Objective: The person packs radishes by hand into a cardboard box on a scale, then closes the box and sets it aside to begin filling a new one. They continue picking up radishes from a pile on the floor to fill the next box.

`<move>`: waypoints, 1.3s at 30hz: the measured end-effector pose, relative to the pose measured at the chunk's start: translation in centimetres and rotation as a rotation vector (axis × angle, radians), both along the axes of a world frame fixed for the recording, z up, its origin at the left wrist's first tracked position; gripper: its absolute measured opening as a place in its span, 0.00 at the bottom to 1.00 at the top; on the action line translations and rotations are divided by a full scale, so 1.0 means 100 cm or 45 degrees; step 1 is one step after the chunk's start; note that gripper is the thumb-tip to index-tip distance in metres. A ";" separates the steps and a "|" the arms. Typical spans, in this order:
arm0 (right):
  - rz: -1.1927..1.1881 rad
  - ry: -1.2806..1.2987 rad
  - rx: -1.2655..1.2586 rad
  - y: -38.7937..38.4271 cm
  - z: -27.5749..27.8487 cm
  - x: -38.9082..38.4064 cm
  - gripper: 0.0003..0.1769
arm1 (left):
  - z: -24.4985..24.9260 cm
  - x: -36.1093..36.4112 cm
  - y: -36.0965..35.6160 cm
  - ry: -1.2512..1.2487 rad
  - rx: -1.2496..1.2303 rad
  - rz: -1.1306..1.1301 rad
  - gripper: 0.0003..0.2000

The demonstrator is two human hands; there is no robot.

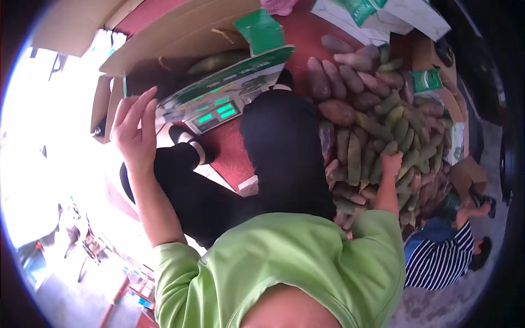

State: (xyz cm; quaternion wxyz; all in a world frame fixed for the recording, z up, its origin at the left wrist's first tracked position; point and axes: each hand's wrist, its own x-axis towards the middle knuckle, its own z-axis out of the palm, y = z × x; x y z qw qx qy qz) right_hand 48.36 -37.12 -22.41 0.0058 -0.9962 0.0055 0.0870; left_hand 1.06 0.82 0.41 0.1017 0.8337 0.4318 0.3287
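Note:
My left hand [134,124] is raised in the air at the left, fingers stretched out and nothing in them. It is near the printed green and white cardboard panel [229,82] and the digital scale [216,116] with lit green readouts. On the right, my right hand [391,164] is closed around a long green radish-like vegetable [390,147] on the heap. Around it lie many similar vegetables [354,158], some green, some reddish brown. The far end of the held one shows above my fingers.
An open cardboard box [180,41] stands beyond the scale, a green vegetable [219,61] inside it. White printed cartons [377,19] are at the top right. A green packet [426,80] lies by the heap. Another person in a striped shirt [442,257] is at the lower right.

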 end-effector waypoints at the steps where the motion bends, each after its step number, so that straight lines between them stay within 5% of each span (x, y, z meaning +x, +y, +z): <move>1: 0.030 -0.002 0.000 0.002 0.000 -0.004 0.40 | 0.001 0.000 0.000 -0.004 -0.002 -0.007 0.08; 6: 0.491 -0.180 0.028 0.003 -0.008 -0.029 0.41 | 0.005 0.001 -0.003 -0.030 -0.047 -0.006 0.08; 13: 0.592 -0.161 0.423 0.025 0.029 -0.037 0.42 | 0.008 -0.003 -0.011 0.066 -0.072 -0.222 0.05; 20: 0.534 0.106 1.579 0.146 0.120 -0.052 0.37 | 0.012 -0.009 -0.009 0.165 -0.143 -0.344 0.09; 26: 1.046 0.186 2.045 0.262 0.236 -0.099 0.36 | 0.018 -0.013 -0.005 0.190 -0.200 -0.397 0.09; 31: 1.390 0.483 2.214 0.327 0.273 -0.140 0.37 | 0.016 -0.015 -0.005 0.180 -0.217 -0.385 0.09; 33: 1.628 0.676 2.094 0.351 0.276 -0.155 0.29 | 0.013 -0.016 -0.005 0.126 -0.222 -0.372 0.09; 37: 1.584 1.053 1.680 0.379 0.276 -0.205 0.27 | 0.009 -0.016 -0.005 0.038 -0.233 -0.336 0.09; 38: 1.644 1.176 1.836 0.389 0.262 -0.212 0.39 | 0.008 -0.015 -0.005 0.023 -0.203 -0.316 0.09; 39: 1.753 1.209 1.849 0.395 0.257 -0.220 0.37 | 0.007 -0.015 -0.004 0.008 -0.171 -0.314 0.09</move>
